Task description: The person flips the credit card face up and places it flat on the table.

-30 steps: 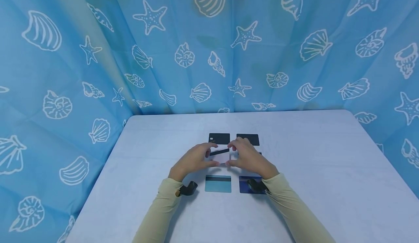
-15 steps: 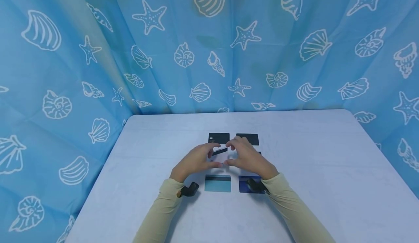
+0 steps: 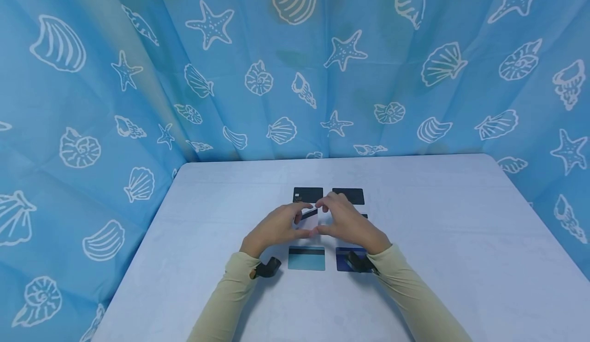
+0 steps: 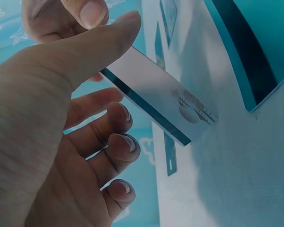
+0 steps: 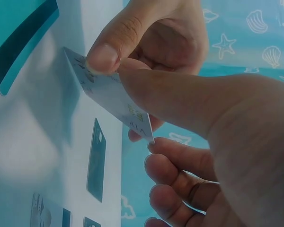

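My hands meet above the middle of several bank cards. Between them is a white bank card, tilted, with a black stripe on one face and a chip and "VIP" print on the other. My left hand has its thumb at the near edge of this card and its fingertips by the far edge. My right hand grips it likewise, its index fingertip at a corner of the white card in the right wrist view. In the left wrist view the left hand's other fingers curl loosely beside it.
A black VIP card and a second black card lie behind the hands. Nearer are a teal card and a dark blue card, partly under the right wrist. The right hand mostly hides another card. A shell-patterned curtain backs the white table.
The left hand has shifted slightly right and the right hand slightly left, so their fingertips are closer together. Less of the white card's stripe shows between them. The other cards lie where they were.
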{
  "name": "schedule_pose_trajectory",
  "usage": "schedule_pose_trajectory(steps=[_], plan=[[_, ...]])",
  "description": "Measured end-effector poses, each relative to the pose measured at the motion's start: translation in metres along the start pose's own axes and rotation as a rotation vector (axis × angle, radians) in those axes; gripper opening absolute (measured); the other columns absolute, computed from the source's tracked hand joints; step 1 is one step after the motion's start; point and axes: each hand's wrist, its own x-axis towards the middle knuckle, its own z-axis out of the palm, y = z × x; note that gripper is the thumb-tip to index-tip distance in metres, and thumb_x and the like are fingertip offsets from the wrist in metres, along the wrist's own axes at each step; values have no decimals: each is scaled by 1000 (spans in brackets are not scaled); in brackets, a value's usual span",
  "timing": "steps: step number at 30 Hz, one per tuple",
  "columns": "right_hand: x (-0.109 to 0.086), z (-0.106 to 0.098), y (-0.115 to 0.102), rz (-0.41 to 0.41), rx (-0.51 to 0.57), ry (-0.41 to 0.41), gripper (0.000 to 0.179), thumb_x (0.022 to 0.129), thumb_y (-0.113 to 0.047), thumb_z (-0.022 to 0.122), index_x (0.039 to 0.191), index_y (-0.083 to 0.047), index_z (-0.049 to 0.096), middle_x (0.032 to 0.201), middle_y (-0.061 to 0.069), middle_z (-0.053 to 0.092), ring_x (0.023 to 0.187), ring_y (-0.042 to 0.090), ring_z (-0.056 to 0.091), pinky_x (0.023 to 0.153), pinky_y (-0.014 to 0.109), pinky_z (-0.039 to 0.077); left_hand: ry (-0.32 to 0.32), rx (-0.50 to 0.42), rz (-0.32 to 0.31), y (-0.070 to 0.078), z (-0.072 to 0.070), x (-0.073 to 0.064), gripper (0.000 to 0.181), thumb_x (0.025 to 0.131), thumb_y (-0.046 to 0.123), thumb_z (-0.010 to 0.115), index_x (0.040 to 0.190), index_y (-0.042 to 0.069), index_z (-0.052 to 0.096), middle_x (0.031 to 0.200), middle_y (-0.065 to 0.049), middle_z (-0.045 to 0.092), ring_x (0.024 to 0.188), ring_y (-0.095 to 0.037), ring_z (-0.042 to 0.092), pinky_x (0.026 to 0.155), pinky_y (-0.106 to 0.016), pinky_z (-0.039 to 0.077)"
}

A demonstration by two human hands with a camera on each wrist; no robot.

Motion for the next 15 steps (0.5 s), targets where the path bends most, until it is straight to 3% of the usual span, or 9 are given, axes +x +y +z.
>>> schedule_pose_trajectory(steps=[8, 15], plan=[[1, 0, -1, 10, 2, -10, 58, 82, -36, 88, 127, -8, 66, 112, 9, 61, 109, 25, 50, 91, 44, 53, 2, 2, 38, -1, 1, 1, 69, 90, 45, 79, 147, 14, 55, 94, 3, 62, 85, -13, 57, 70, -23, 47], [0, -1, -1, 6, 13, -19, 62, 82, -38, 88, 130, -7, 64, 112, 9, 61, 108, 25, 49, 89, 43, 52, -5, -7, 23, -1, 1, 1, 69, 90, 47, 78, 147, 15, 55, 94, 3, 62, 85, -13, 57, 73, -25, 48]])
